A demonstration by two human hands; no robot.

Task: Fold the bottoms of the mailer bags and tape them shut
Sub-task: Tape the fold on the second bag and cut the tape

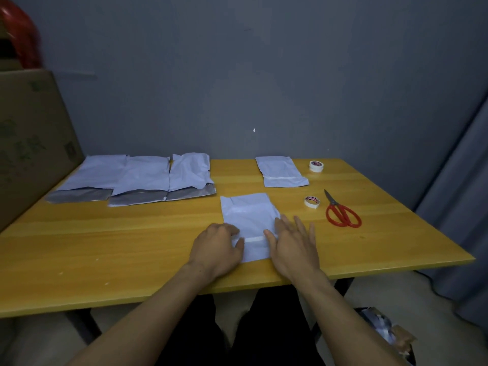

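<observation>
A white mailer bag [248, 215] lies on the wooden table [132, 233] in front of me, its near end folded over with a strip of white tape [254, 239] across the fold. My left hand [217, 247] rests on the bag's left side, fingers curled, thumb by the tape's left end. My right hand [293, 241] lies flat with spread fingers on the bag's right edge, thumb by the tape's right end. Another folded and taped bag [281, 171] lies at the back right. Three open bags [137, 178] with grey flaps lie in a row at the back left.
Two rolls of white tape sit to the right, one roll [312, 201] near the bag and one roll [316, 166] farther back. Red-handled scissors [340, 211] lie beside them. A cardboard box [29, 138] stands at the table's left. A bin [385, 331] is on the floor, lower right.
</observation>
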